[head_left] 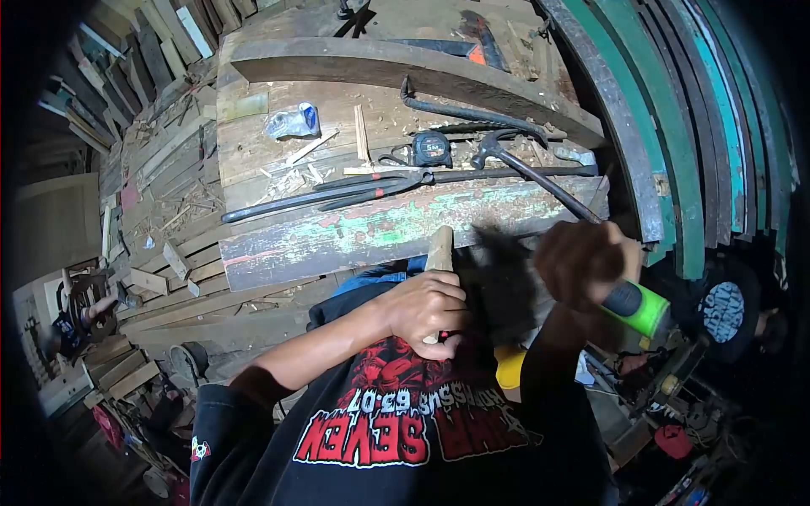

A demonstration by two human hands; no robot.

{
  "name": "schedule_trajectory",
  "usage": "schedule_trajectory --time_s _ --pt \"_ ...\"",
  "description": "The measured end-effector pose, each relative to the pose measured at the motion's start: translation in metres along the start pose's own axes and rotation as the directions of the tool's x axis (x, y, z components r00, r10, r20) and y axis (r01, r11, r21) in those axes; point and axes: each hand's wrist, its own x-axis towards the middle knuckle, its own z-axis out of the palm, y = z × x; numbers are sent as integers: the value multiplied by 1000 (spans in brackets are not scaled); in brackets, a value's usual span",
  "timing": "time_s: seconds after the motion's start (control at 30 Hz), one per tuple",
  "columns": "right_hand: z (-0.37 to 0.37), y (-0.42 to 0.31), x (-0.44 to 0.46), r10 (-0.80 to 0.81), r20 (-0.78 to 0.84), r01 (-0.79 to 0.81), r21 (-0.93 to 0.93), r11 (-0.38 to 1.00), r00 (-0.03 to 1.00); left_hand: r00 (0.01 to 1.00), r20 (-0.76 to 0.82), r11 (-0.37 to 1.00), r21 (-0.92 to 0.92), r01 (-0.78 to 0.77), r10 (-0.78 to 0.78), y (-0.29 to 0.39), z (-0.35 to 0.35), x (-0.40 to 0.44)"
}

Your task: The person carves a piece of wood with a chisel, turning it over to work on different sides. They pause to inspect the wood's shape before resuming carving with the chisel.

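The left hand (432,312) has its fingers clamped round a short, pale tan wooden stick (440,246), by the near edge of a long plank with flaking green paint (363,226) — likely light and stiff, best gripped mid-shaft. The right hand (582,263), blurred, wraps its fingers round a firm-looking black-and-bright-green tool grip (643,311), near right.

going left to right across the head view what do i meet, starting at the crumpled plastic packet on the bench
Crumpled plastic packet → left hand → hammer head → blurred right hand → turquoise board.
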Motion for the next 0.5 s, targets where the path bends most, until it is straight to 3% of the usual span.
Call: schedule_trajectory --time_s 0.03,0.07,0.1,0.17,0.27,0.37,0.4,0.43,0.5 --pt "2 -11 1 -8 0 8 -77 997 1000 1000 22 1000 0 -9 9 0 1 1" --pt "1 -18 11 -22 99 27 -56 998 995 999 43 1000 2 -19 19 0 1 2" --pt "13 -4 3 86 -117 -78 75 994 989 998 59 1000 2 -22 22 0 0 4" --pt "20 26 -23 249 -315 -219 126 967 916 995 93 1000 4 -26 26 2 -1 9" --pt "5 56 -49 337 -344 -411 -171 895 876 996 88 999 -38 -21 25 -3 5 9" --pt "-2 50 -55 172 -351 -241 -163 957 920 997 80 1000 -15 -6 8 -5 -2 10" --pt "-11 30 -39 103 -287 -139 -110 984 953 997 76 1000 -28 -7 9 -3 2 8" --pt "-17 10 -17 38 -116 -43 -44 998 992 998 67 1000 -13 4 -3 -2 2 8" --pt "-21 -14 5 -9 119 6 26 1000 993 999 33 1000 10 17 -17 -1 1 8"
